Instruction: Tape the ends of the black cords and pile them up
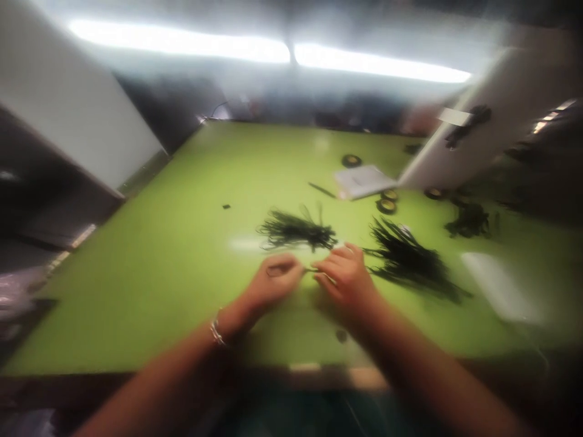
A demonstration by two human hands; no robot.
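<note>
Both hands meet over the middle of the green table. My left hand (279, 278) is closed, pinching a thin black cord (310, 270) whose loop curls over the fingers. The same short dark stretch runs across to my right hand (347, 270), whose thumb and fingers are closed on its other end. Just beyond them lies a bundle of looped black cords (294, 229). To the right of my right hand rests a larger bundle of black cords (410, 258), fanned out. Blur hides the finer detail at the fingertips.
Behind the bundles lie a white notepad (364, 181), a dark pen (322, 190) and several rolls of black tape (351, 161). A white flat piece (498, 285) and another black heap (469, 220) are at the right. Pale upright panels (464, 127) border the table (182, 273).
</note>
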